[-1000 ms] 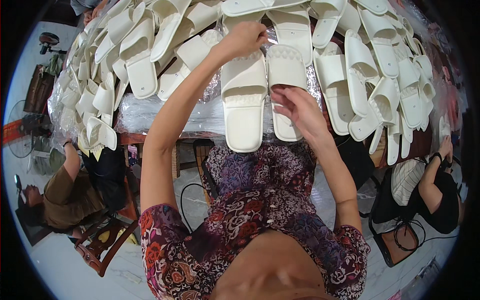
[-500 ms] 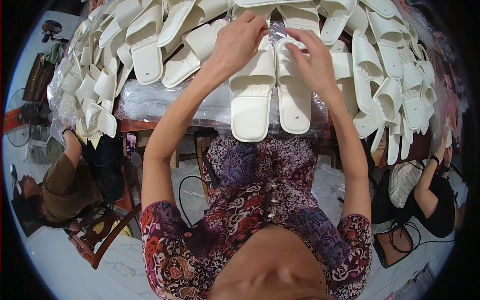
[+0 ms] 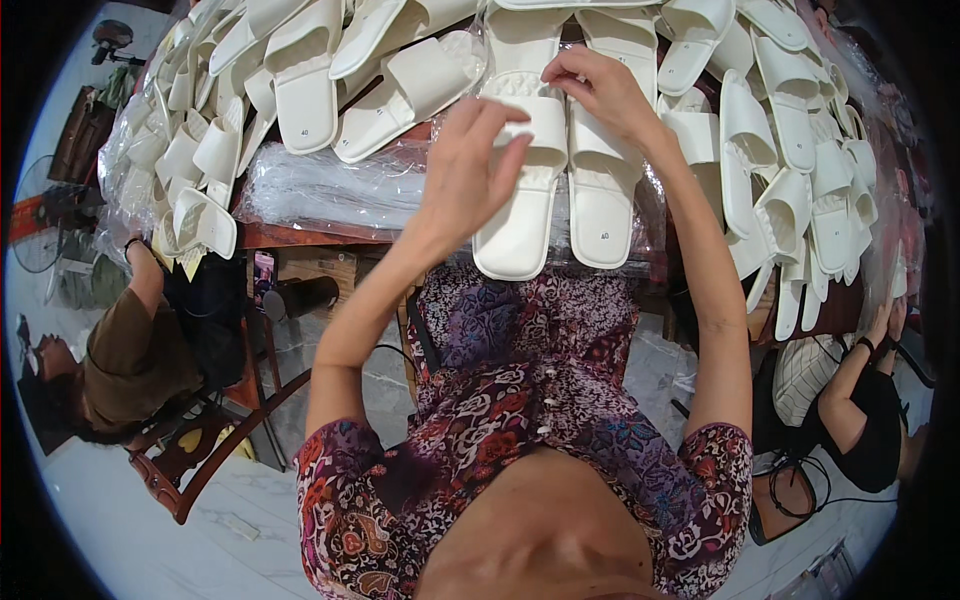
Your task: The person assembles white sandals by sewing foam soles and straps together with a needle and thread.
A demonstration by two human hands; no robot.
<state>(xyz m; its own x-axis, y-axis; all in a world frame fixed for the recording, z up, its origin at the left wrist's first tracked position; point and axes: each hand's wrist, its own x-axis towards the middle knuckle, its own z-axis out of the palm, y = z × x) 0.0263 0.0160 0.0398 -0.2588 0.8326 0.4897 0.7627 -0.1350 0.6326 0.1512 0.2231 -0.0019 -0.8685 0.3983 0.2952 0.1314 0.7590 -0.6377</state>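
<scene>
Side by side in front of me lie a pair of white slippers, the left slipper [image 3: 514,232] and the right slipper [image 3: 602,215], heels toward me. They rest on clear plastic film at the table's near edge. My left hand [image 3: 472,165] hovers by the left slipper's strap, thumb and fingers apart, holding nothing that I can see. Over the toe end of the pair, my right hand [image 3: 603,92] has its thumb and fingertips drawn together in a pinch. Whatever sits between those fingertips is too small to make out.
Loose white slippers [image 3: 305,110] heap across the table's far side and both ends. A stack of clear plastic bags [image 3: 320,195] lies left of the pair. One person [image 3: 140,370] sits at the left by a wooden chair [image 3: 180,470]; another person's arm [image 3: 850,400] shows at right.
My left hand has come back from the toe end toward me, and its fingers have spread. My right hand has shifted left toward the gap between the slippers, its fingertips closing.
</scene>
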